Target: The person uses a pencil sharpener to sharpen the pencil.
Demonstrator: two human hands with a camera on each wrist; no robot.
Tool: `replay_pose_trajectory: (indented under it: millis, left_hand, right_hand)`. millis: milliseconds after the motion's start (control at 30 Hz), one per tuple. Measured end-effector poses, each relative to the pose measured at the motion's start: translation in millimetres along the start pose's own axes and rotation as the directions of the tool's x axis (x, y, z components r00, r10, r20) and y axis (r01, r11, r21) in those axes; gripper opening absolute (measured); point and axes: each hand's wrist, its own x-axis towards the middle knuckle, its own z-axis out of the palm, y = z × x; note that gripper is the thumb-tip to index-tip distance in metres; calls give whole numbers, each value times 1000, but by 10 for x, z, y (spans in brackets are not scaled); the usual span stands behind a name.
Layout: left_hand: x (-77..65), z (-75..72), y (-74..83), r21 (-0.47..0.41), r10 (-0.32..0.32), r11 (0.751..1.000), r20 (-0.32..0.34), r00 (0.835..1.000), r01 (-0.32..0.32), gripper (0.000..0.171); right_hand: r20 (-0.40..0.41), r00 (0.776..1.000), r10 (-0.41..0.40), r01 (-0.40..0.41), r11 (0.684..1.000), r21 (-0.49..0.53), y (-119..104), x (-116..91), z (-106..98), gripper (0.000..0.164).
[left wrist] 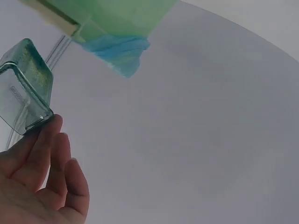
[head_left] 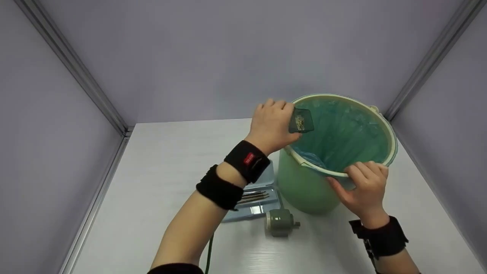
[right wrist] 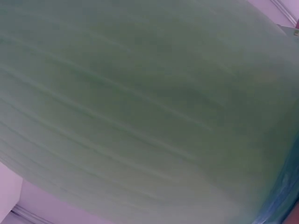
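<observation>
My left hand [head_left: 272, 125] holds a small see-through box [head_left: 303, 121], like a pencil sharpener's shavings tray, at the left rim of a green trash bin [head_left: 308, 190]. Yellowish bits, apparently shavings, show inside the box. In the left wrist view, fingertips [left wrist: 56, 122] grip one end of the clear box [left wrist: 37, 84]. My right hand [head_left: 365, 186] grips the bin's near rim, fingers over the top and thumb outside. A bluish plastic liner [head_left: 342, 133] covers the bin's inside. The ribbed bin wall [right wrist: 117, 116] fills most of the right wrist view.
Behind my left forearm lies an open light-blue pencil case [head_left: 266, 207] with several pencils [head_left: 257, 196]. A green sharpener body [head_left: 280, 222] with a crank lies on the white table [head_left: 159, 163] in front of the bin. Grey walls [head_left: 213, 57] enclose the table.
</observation>
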Motion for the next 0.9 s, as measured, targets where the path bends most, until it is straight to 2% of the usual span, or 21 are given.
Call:
replay_pose_trajectory:
  millis: [67, 100, 133, 167, 200, 267, 333, 433, 500, 533, 567, 633, 700, 767, 833, 900]
  left_hand:
    - [47, 95, 69, 136, 79, 988, -73, 994, -69, 54]
    - [62, 149, 99, 211, 138, 971, -125, 983, -110, 45]
    - [73, 204, 123, 289, 209, 945, -176, 962, -152, 36]
    - [78, 253, 142, 369, 286, 909, -223, 932, -191, 28]
    - [83, 299, 155, 450, 367, 865, -267, 891, -221, 24]
    - [94, 371, 165, 592, 514, 764, -314, 798, -259, 31]
    - [112, 410, 158, 704, 631, 658, -321, 706, -267, 40]
    - [149, 426, 131, 807, 763, 523, -298, 574, -275, 42]
    - [171, 424, 107, 848, 822, 453, -279, 497, -274, 41]
    - [178, 424, 97, 861, 844, 428, -273, 462, -273, 39]
    - [183, 424, 85, 871, 860, 408, -266, 435, -273, 38]
    - [185, 422, 61, 888, 880, 375, -250, 404, -266, 38]
    - [185, 422, 39, 901, 889, 354, -241, 390, -251, 37]
    - [186, 421, 23, 909, 893, 343, -236, 383, -239, 37]
    - [189, 420, 12, 912, 893, 344, -244, 379, -223, 36]
    - [196, 425, 9, 903, 885, 371, -274, 376, -216, 34]
  right_hand:
    - [-10, 1000, 1, -1, 1000, 4, -6, 2, 6, 63]
    - [-13, 1000, 2, -2, 1000, 6, -10, 1, 8, 63]
    - [-17, 1000, 1, -1, 1000, 8, -14, -2, 9, 63]
    - [-20, 1000, 1, -1, 1000, 9, -18, -5, 11, 63]
    - [-21, 1000, 0, 0, 1000, 9, -21, -8, 13, 63]
    - [-20, 1000, 1, -1, 1000, 8, -26, -13, 17, 63]
    - [-20, 1000, 1, -1, 1000, 8, -26, -16, 21, 64]
    - [-20, 1000, 3, -3, 1000, 8, -18, -14, 26, 64]
    - [-21, 1000, 2, -2, 1000, 10, -15, -13, 29, 64]
    - [-21, 1000, 2, -1, 1000, 11, -13, -13, 30, 64]
    - [-22, 1000, 1, 0, 1000, 11, -12, -12, 31, 64]
    - [-24, 1000, -1, 2, 1000, 12, -11, -10, 33, 64]
    - [-29, 1000, -3, 3, 1000, 14, -9, -5, 34, 64]
    - [-32, 999, -3, 4, 1000, 14, -5, 1, 36, 64]
    - [-34, 999, -3, 4, 1000, 14, -1, 6, 39, 65]
    - [-35, 999, -3, 4, 1000, 12, 4, 8, 44, 65]
